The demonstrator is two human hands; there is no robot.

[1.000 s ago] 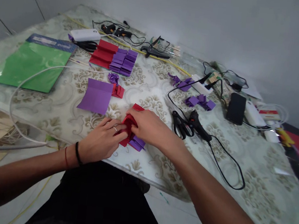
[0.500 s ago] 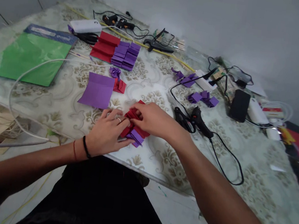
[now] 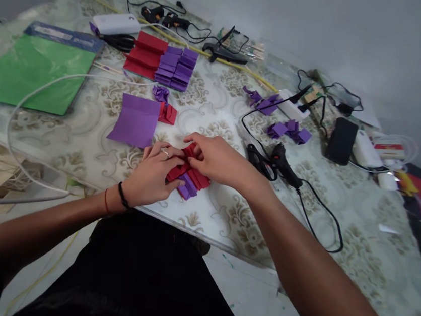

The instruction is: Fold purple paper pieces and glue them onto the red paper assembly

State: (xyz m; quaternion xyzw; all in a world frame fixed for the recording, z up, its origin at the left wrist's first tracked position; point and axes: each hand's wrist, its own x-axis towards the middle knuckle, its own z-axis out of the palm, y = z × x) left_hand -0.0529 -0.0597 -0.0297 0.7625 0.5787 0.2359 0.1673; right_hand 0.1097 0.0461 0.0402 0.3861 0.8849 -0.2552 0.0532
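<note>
A folded red and purple paper piece lies near the front edge of the patterned table. My left hand presses on its left side with closed fingers. My right hand pinches its top red folds from the right. A flat purple sheet and a small red folded piece lie just behind my left hand. Further back sits a pleated red and purple stack.
Black scissors and a glue gun with a trailing cord lie right of my hands. Green paper is at the left with a white cable over it. Purple scraps, a phone, chargers and cables crowd the back.
Both hands have kept working the red and purple piece; more red pleats now show beneath the right hand. The view has shifted slightly downward.
</note>
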